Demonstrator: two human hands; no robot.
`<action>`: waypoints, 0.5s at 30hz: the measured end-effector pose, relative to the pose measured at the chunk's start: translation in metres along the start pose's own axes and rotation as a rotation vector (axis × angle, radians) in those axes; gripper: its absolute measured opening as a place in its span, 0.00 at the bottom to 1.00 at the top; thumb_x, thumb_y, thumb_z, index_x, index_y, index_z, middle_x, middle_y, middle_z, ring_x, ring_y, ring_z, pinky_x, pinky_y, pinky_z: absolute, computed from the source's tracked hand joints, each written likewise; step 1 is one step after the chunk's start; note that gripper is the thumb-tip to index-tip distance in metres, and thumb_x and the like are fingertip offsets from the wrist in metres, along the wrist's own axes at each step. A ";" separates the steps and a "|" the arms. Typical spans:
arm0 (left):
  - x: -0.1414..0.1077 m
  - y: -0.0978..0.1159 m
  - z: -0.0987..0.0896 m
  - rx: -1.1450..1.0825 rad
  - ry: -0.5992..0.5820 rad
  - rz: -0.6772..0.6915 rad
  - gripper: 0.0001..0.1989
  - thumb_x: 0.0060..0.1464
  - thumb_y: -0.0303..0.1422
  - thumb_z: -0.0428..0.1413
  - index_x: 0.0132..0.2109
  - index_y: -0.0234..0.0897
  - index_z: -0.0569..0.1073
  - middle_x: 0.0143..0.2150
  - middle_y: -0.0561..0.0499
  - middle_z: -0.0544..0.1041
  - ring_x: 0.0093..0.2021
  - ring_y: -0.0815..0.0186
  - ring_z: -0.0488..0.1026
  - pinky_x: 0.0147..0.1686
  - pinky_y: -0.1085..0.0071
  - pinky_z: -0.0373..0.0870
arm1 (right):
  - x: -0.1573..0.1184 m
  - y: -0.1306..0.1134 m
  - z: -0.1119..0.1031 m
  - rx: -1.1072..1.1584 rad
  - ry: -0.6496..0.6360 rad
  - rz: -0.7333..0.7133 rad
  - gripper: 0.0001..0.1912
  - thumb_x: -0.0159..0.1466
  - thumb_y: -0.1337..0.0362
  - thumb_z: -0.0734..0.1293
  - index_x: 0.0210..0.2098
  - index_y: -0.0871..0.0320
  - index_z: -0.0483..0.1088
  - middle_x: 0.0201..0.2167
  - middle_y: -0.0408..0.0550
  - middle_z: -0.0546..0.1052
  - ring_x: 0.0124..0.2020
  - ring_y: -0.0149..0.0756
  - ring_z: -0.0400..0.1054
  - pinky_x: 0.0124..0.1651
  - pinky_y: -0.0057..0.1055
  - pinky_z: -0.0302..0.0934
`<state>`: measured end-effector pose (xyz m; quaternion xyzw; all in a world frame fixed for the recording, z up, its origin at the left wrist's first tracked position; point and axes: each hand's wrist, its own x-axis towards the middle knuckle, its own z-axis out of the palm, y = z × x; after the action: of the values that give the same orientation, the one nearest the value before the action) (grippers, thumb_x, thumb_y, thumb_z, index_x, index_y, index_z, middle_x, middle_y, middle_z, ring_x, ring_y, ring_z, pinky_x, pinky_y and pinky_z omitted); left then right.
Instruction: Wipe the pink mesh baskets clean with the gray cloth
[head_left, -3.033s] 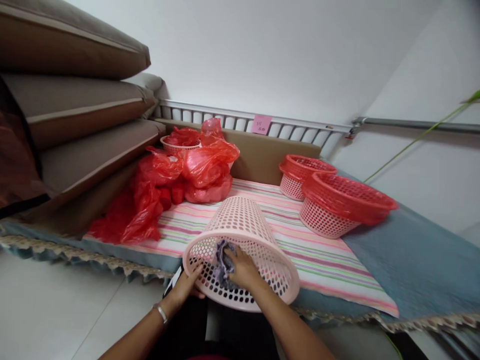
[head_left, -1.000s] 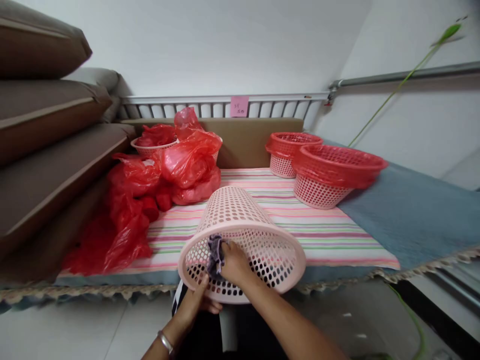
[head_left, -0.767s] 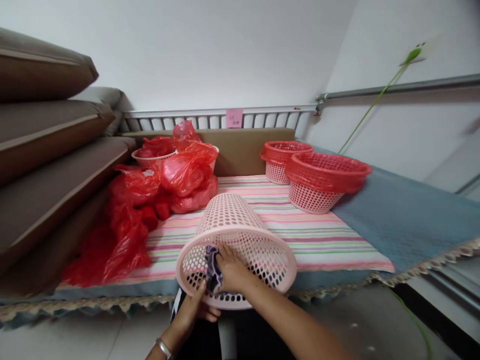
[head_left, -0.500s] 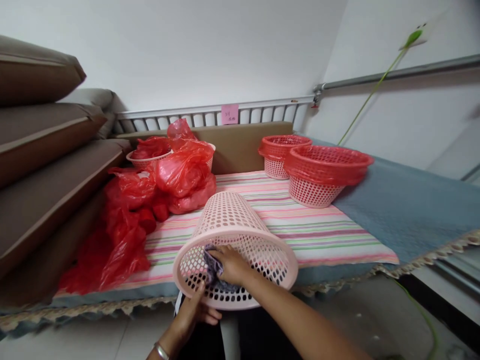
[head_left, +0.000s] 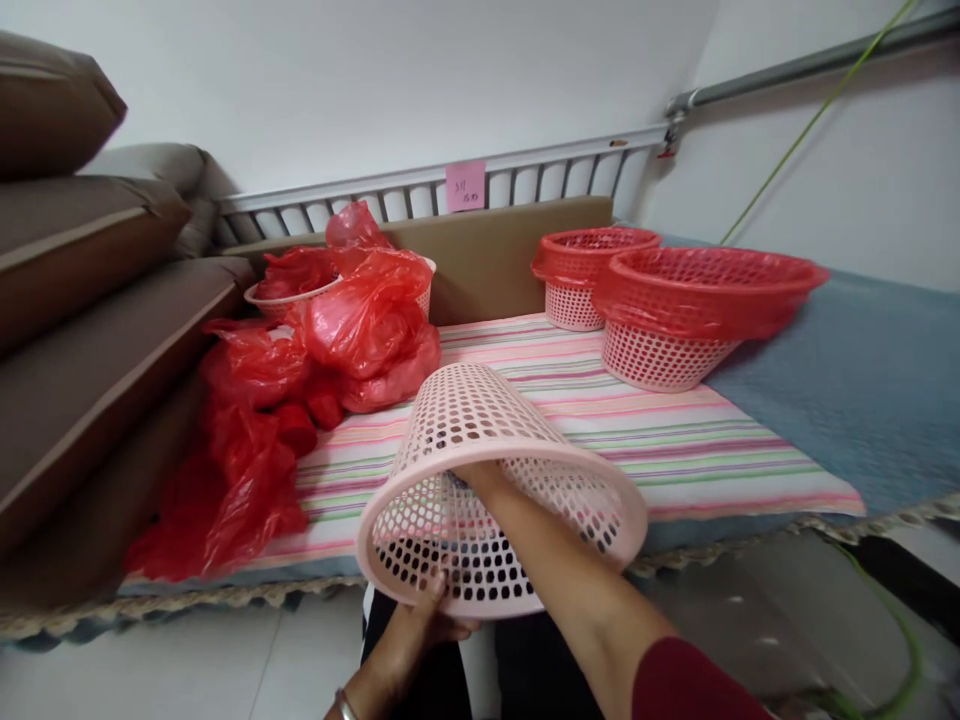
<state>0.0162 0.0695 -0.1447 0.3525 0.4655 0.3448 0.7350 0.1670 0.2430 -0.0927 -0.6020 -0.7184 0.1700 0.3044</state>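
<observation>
My left hand (head_left: 429, 612) clamps a pale-pink perforated plastic basket (head_left: 480, 415) at its rim's seven o'clock; my right hand (head_left: 478, 472) reaches inside at a purplish cloth (head_left: 455, 480), grip hidden.

Right arm: a plain, dark red sleeve (head_left: 686, 685) ended near the elbow, and the forearm was bare. Left wrist: a slim, silver-coloured bangle (head_left: 345, 705) with a smooth, shiny surface encircled it, above the bare left hand (head_left: 427, 620). Legs: black clothing (head_left: 544, 660) covered them, with a narrow white patch (head_left: 368, 600) at its left edge.
</observation>
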 end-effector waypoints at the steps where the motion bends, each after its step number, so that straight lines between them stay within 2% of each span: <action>1: 0.001 0.000 0.001 0.001 0.005 0.007 0.40 0.47 0.56 0.54 0.57 0.29 0.62 0.38 0.38 0.79 0.36 0.53 0.77 0.38 0.58 0.72 | -0.002 -0.002 0.001 -0.005 -0.003 -0.001 0.22 0.65 0.56 0.55 0.57 0.53 0.61 0.59 0.47 0.64 0.60 0.42 0.53 0.62 0.40 0.44; 4: 0.003 -0.002 0.002 -0.012 0.014 0.036 0.40 0.45 0.56 0.55 0.57 0.30 0.62 0.39 0.37 0.78 0.36 0.52 0.77 0.37 0.58 0.72 | -0.027 -0.008 0.007 -0.036 -0.014 -0.014 0.24 0.62 0.64 0.59 0.58 0.53 0.60 0.58 0.48 0.63 0.59 0.41 0.53 0.61 0.39 0.45; 7: 0.006 -0.007 0.000 -0.018 0.042 0.026 0.40 0.45 0.56 0.55 0.57 0.30 0.61 0.39 0.38 0.78 0.33 0.53 0.77 0.35 0.58 0.73 | -0.080 -0.013 0.009 -0.084 -0.065 -0.041 0.21 0.56 0.71 0.61 0.49 0.52 0.68 0.48 0.50 0.71 0.50 0.43 0.61 0.54 0.38 0.53; 9: 0.007 -0.010 0.000 -0.016 0.069 0.036 0.42 0.44 0.56 0.56 0.59 0.33 0.60 0.40 0.39 0.78 0.32 0.55 0.77 0.34 0.60 0.74 | -0.120 -0.016 0.006 -0.116 -0.102 -0.086 0.17 0.55 0.70 0.62 0.44 0.53 0.71 0.43 0.51 0.71 0.46 0.43 0.62 0.50 0.37 0.55; 11: 0.006 -0.011 0.001 -0.016 0.070 0.070 0.43 0.42 0.54 0.59 0.59 0.35 0.60 0.41 0.40 0.77 0.33 0.57 0.76 0.31 0.62 0.74 | -0.152 -0.017 0.001 -0.121 -0.142 -0.133 0.13 0.55 0.68 0.63 0.40 0.54 0.71 0.42 0.50 0.69 0.45 0.43 0.60 0.48 0.35 0.55; 13: 0.004 -0.009 0.000 -0.032 0.063 0.085 0.42 0.40 0.52 0.62 0.58 0.34 0.62 0.42 0.41 0.76 0.34 0.58 0.75 0.30 0.65 0.73 | -0.170 -0.018 -0.004 -0.131 -0.159 -0.142 0.12 0.54 0.69 0.62 0.38 0.54 0.71 0.41 0.50 0.68 0.46 0.42 0.59 0.48 0.34 0.54; 15: 0.001 -0.002 -0.006 -0.071 0.088 0.075 0.42 0.38 0.52 0.62 0.57 0.34 0.63 0.41 0.42 0.76 0.35 0.58 0.74 0.31 0.66 0.73 | -0.176 -0.019 -0.008 -0.150 -0.160 -0.129 0.14 0.54 0.71 0.61 0.38 0.53 0.70 0.41 0.50 0.67 0.46 0.42 0.59 0.48 0.33 0.54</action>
<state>0.0113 0.0700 -0.1487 0.3279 0.4712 0.4034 0.7125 0.1735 0.0679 -0.1163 -0.5602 -0.7883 0.1432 0.2105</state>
